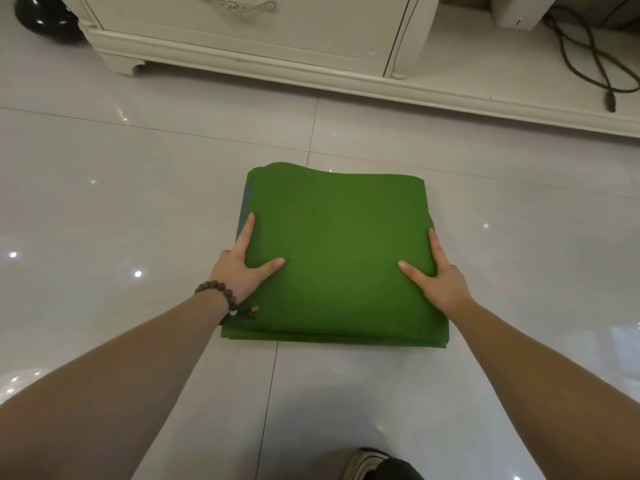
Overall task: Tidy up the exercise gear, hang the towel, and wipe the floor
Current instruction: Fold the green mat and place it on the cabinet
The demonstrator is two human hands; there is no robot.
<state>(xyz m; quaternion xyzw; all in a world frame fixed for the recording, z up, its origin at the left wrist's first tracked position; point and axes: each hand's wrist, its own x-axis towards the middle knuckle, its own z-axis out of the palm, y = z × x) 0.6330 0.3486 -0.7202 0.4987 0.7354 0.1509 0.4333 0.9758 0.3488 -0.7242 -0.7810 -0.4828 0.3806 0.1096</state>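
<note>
I have the folded green mat (341, 258) lying on the floor (104, 202), my left hand (242, 265) and right hand (440, 282) pressing its 2 sides, fingers straight, gripping nothing. Lifting carelessly could let the layers slide and unfold.

**Count of things in view**

One folded green mat (339, 251) lies on the tiled floor (104, 202). Two hands rest on it: one left hand (242, 265) and one right hand (440, 275). One beaded bracelet (218, 296) circles the left wrist. One cream cabinet (242, 39), one black cable (585, 53), one shoe (363, 464), one dark round object (45, 15).
</note>
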